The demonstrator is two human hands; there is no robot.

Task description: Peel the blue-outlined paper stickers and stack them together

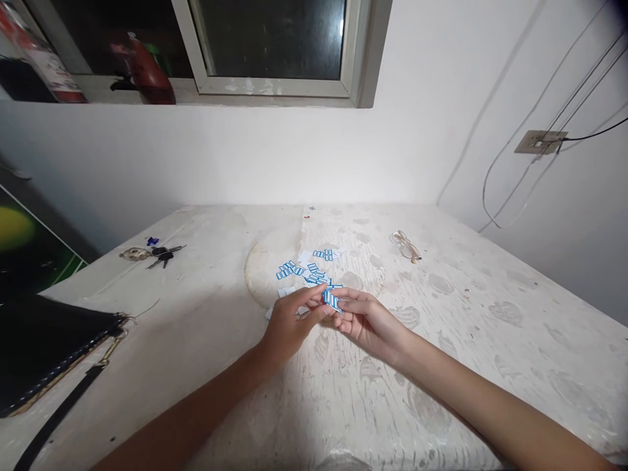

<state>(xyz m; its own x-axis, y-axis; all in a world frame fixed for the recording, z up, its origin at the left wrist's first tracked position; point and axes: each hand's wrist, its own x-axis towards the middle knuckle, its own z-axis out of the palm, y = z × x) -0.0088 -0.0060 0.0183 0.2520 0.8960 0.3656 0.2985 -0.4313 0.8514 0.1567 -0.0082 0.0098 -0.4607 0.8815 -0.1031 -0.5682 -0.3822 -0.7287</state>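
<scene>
Over the white table (pixel 210 275), my left hand (pixel 289 322) and my right hand (pixel 375 325) pinched between them the blue-striped cards (pixel 332 300), slanting far-left to near-right, with loose pieces (pixel 316 271) just beyond.

Pretty bright in here tbh, white wall (pixel 304 154) glowing, window glass (pixel 275 39) almost black with a small glint. Soft shadows on the tabletop (pixel 210 281) around the forearms (pixel 210 399). Red bottle (pixel 151 73) looks smeared, edges stretched, top-right corner dark, blue-and-white pieces (pixel 316 276) kinda mushy.
</scene>
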